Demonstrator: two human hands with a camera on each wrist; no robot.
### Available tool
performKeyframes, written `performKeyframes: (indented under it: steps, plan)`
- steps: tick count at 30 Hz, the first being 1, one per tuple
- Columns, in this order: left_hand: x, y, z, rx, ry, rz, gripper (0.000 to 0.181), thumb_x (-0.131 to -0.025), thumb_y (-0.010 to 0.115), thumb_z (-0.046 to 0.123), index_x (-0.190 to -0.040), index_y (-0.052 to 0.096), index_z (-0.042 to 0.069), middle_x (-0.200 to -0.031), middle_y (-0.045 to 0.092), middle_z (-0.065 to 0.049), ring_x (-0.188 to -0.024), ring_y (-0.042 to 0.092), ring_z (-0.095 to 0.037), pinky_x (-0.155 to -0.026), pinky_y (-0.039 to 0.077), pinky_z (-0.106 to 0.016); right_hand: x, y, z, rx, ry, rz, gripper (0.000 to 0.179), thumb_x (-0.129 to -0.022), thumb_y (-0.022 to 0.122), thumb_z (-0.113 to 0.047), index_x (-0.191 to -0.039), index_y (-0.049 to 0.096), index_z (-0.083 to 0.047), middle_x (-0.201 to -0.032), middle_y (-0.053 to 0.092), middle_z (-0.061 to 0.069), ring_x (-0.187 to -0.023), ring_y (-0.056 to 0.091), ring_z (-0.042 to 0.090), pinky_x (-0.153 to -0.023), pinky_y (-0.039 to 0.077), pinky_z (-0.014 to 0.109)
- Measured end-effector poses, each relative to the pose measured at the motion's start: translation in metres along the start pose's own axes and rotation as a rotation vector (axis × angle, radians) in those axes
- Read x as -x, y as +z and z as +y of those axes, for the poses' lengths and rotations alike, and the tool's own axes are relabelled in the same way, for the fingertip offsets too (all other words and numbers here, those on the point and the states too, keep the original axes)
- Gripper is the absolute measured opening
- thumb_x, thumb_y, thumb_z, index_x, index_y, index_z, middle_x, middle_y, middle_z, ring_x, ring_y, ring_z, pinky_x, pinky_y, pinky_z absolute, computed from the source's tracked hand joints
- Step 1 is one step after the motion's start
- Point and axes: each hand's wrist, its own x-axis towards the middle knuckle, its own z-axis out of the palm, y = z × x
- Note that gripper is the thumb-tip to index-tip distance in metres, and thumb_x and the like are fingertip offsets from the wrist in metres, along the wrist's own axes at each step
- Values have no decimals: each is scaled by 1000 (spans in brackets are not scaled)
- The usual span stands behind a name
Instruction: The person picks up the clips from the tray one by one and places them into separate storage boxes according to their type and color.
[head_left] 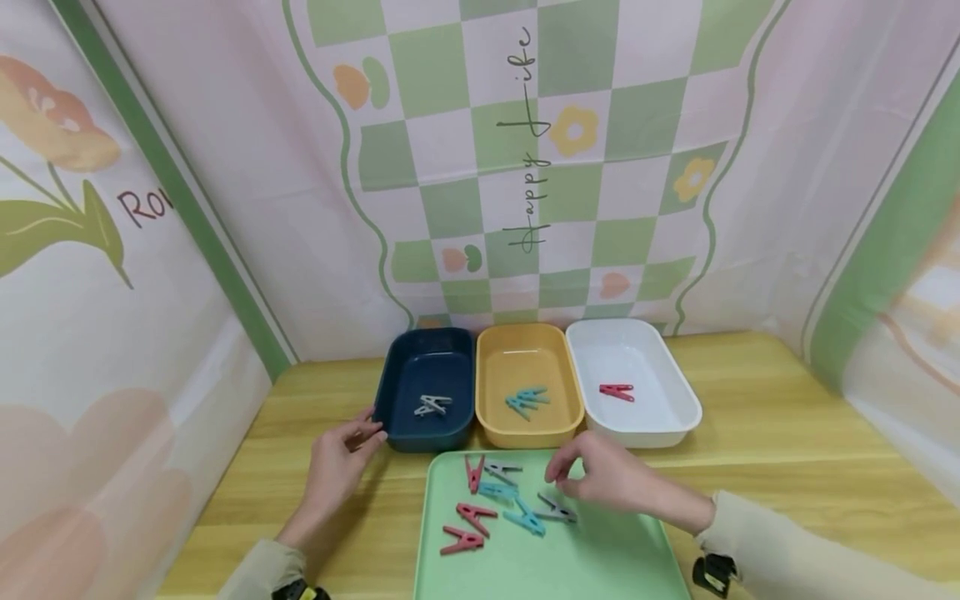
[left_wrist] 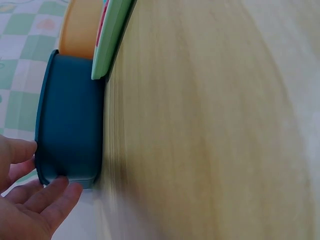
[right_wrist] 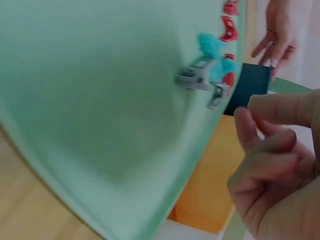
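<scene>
My left hand (head_left: 341,462) rests its fairly straight fingers against the near left corner of the dark blue bin (head_left: 390,367). In the left wrist view its fingertips (left_wrist: 59,187) touch the bin's wall and rim. Above the far part of the green tray (head_left: 570,567), my right hand (head_left: 603,475) hovers with loosely curled fingers and nothing visible between them. Closest to it lies a grey clothespin (head_left: 557,510), touching or almost touching a teal clothespin (head_left: 527,518). More clothespins lie to the left: red ones (head_left: 461,540), another grey and another teal.
Grey clothespins (head_left: 433,406) lie in the dark blue bin. The yellow bin (head_left: 528,340) beside it holds teal clothespins (head_left: 527,400). At the right, the white bin (head_left: 633,333) contains one red clothespin (head_left: 617,392). A patterned curtain (head_left: 435,158) hangs behind the wooden table (head_left: 787,442).
</scene>
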Motion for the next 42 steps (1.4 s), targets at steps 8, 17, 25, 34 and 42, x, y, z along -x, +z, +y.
performKeyframes:
  steps: [8,17,25,34,42]
  plan:
    - [1,0,0,5,2,5,12,-84,73,9,-95,72,4,-124,62,-6,-106,62,-22,-77,55,-27,1,15,11,33,-113,-61,45,-67,59,15,-95,75,-16,-92,68,-10,-90,61,9,-77,53,33]
    - [1,0,0,-4,1,2,10,-85,73,11,-94,73,10,-124,61,-5,-106,62,-20,-77,55,-26,0,22,16,46,-137,-121,51,-65,56,18,-99,75,-15,-92,64,-11,-87,59,8,-76,52,29]
    - [0,0,1,-4,2,1,9,-85,73,11,-94,73,11,-125,61,-5,-107,62,-22,-77,55,-24,8,15,11,79,-62,-166,53,-64,55,18,-99,76,-15,-92,63,-11,-88,59,9,-77,51,28]
    - [0,0,0,4,19,1,10,-85,73,9,-94,73,11,-125,61,-6,-107,62,-25,-78,55,-26,20,16,17,151,46,-48,38,-68,68,7,-93,76,-20,-81,59,-13,-77,55,9,-67,48,27]
    - [-1,2,-2,4,10,11,14,-84,73,8,-97,73,4,-124,62,-9,-105,63,-23,-78,55,-27,26,15,22,159,145,-11,29,-67,80,-6,-91,76,-22,-71,53,-11,-69,46,11,-58,39,26]
